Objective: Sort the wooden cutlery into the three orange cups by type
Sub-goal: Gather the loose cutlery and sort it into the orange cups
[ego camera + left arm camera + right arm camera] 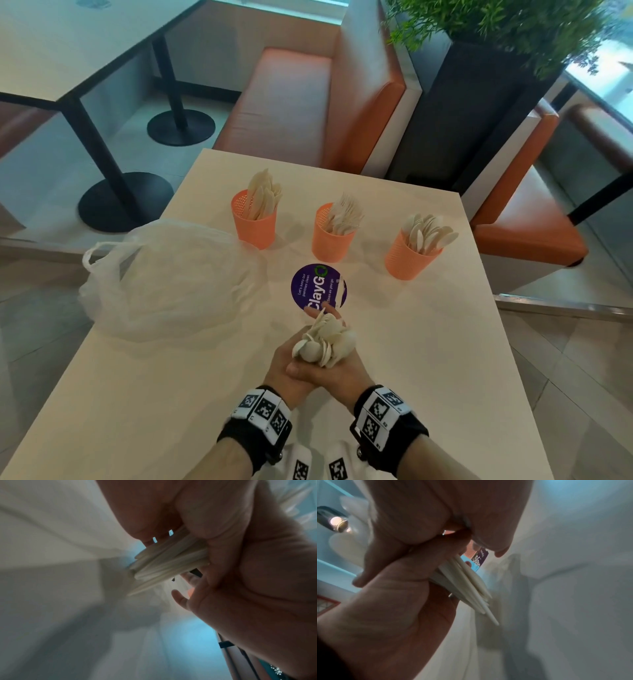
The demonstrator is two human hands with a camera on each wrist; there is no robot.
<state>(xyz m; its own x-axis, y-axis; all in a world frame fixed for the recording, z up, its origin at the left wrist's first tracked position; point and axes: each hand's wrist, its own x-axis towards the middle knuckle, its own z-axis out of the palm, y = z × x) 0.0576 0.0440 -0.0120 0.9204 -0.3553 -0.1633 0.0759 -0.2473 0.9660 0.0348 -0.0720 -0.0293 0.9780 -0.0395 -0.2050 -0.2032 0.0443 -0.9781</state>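
Three orange cups stand in a row across the table. The left cup [254, 224] holds wooden knives, the middle cup [330, 240] holds forks, and the right cup [409, 258] holds spoons. Near the table's front middle, my left hand [291, 365] and right hand [346, 366] are clasped together round a bundle of wooden spoons [325, 342], bowls pointing up and away from me. The spoon handles [168, 562] stick out below the fingers towards the tabletop in the left wrist view. In the right wrist view the spoon handles [467, 588] fan out slightly.
A crumpled clear plastic bag [164, 281] lies on the table's left side. A round purple sticker [317, 287] sits just beyond my hands. Orange bench seats [308, 99] and a dark planter [472, 113] stand behind the table.
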